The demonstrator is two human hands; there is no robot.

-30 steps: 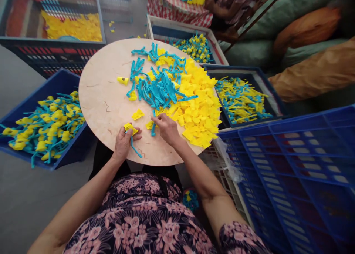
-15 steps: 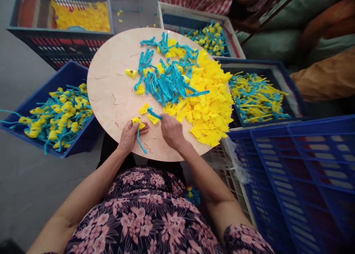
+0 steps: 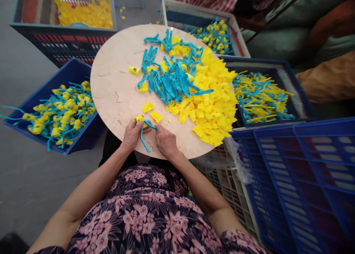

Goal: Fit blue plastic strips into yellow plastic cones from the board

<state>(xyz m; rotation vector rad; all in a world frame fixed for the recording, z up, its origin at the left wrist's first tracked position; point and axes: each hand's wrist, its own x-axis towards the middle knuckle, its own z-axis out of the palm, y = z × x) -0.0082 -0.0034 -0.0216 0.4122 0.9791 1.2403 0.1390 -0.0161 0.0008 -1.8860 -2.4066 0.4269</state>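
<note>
My left hand [image 3: 132, 134] is closed on a small yellow fabric piece [image 3: 139, 119] near the front edge of the round board. A thin blue strip [image 3: 144, 143] hangs down from that piece. My right hand [image 3: 166, 140] pinches the end of another blue strip [image 3: 150, 125], whose far end meets the yellow piece at my left fingertips. Whether it is threaded in or only touching, I cannot tell. Two loose yellow pieces [image 3: 156, 116] lie just beyond my hands. Farther back are a heap of blue strips [image 3: 172, 82] and a wide pile of yellow pieces [image 3: 213, 98].
The round board [image 3: 108, 83] spans my lap. At left stands a blue crate [image 3: 83, 144] of yellow-and-blue pieces. Dark crates [image 3: 63, 35] [image 3: 277, 63] and a white crate [image 3: 191, 9] surround the far side. Stacked blue crates [image 3: 294, 165] rise close at right.
My right hand has moved left and toward me, bringing its blue strip to the yellow piece in my left hand. The whole view has shifted slightly.
</note>
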